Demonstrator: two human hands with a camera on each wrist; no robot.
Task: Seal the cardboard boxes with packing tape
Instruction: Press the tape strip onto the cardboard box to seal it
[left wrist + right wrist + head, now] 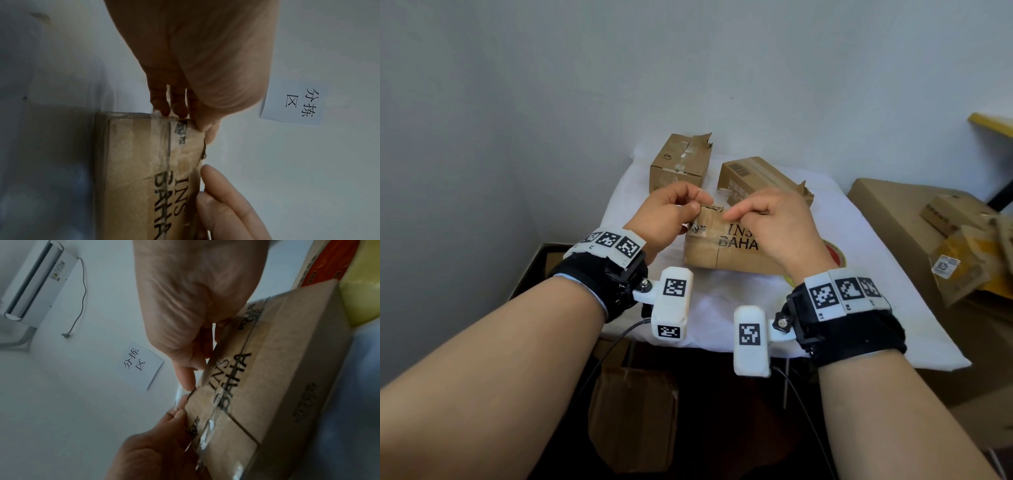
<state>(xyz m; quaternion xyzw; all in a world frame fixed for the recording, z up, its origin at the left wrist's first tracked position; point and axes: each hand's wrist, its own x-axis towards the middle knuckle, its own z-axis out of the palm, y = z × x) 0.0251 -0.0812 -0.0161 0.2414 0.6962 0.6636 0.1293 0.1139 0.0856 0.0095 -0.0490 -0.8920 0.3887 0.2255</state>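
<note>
A brown cardboard box (726, 251) printed "INS BAHA" stands on the white-clothed table (722, 305) just in front of me. My left hand (698, 205) pinches the torn top edge at the box's left corner, thumb in front and fingers behind. My right hand (732, 215) pinches the same edge further right. In the left wrist view the left hand (193, 121) grips the box (139, 170) where clear tape (164, 120) wraps over the edge. In the right wrist view a shiny clear tape strip (209, 431) crosses the box (267, 378) below my right hand (195, 369). A red and yellow tape roll (834, 255) lies behind my right wrist.
Two more cardboard boxes (679, 164) (760, 176) with ragged flaps stand at the back of the table. A large carton (887, 212) at the right carries a heap of flattened cardboard (969, 246). Another box (633, 418) sits below the table's front edge.
</note>
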